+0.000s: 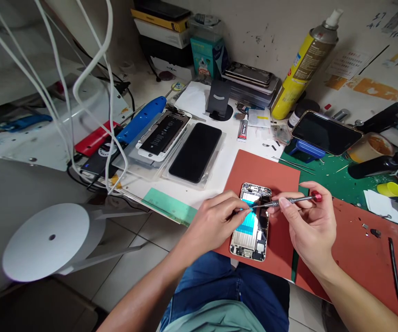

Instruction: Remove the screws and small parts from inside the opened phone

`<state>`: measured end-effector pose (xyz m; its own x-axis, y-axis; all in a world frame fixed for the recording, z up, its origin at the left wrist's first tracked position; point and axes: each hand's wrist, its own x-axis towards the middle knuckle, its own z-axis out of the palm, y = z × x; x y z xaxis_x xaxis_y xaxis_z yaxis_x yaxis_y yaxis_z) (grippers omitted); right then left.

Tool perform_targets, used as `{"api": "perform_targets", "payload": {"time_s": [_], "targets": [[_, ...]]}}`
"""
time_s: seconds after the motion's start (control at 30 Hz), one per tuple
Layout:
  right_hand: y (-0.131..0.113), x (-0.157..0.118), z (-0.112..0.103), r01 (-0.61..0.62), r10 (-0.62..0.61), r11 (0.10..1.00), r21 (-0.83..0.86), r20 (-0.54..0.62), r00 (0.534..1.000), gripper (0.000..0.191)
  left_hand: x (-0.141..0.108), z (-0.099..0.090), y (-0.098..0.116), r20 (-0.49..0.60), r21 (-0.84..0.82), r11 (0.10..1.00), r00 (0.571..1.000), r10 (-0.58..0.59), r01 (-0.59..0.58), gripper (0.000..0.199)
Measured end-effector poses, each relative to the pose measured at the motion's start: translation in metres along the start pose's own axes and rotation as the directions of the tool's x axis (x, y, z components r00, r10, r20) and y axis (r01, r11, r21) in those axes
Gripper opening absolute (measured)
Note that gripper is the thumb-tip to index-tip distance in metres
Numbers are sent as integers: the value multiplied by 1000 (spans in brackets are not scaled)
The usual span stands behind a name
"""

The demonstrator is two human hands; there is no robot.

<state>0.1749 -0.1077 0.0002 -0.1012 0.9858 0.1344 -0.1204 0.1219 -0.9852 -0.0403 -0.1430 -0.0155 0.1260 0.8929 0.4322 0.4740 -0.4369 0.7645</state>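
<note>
An opened phone body (263, 226) with a blue strip inside lies on the reddish-brown mat (278, 177) at the table's front edge. My right hand (311, 221) holds a grey screwdriver (282, 202) with a red end cap, its shaft pointing left over the phone. From the left, my left hand (219, 214) reaches over the phone with thumb and fingertips pinched together near the screwdriver's tip. Whatever sits between those fingertips is too small to make out.
Left of the mat lie a black phone (196, 152) and a white-framed phone part (164, 136). Behind stands a yellow spray can (300, 69). A propped phone (326, 132) is at the right. White cables (107, 92) hang at the left above a round stool (46, 242).
</note>
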Motion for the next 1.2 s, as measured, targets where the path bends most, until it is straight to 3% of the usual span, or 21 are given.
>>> {"api": "perform_targets", "payload": {"time_s": [1.2], "targets": [[-7, -9, 5, 244, -248, 933, -265, 17, 969, 51, -2, 0, 0, 18, 56, 998, 999, 29, -30, 8]]}}
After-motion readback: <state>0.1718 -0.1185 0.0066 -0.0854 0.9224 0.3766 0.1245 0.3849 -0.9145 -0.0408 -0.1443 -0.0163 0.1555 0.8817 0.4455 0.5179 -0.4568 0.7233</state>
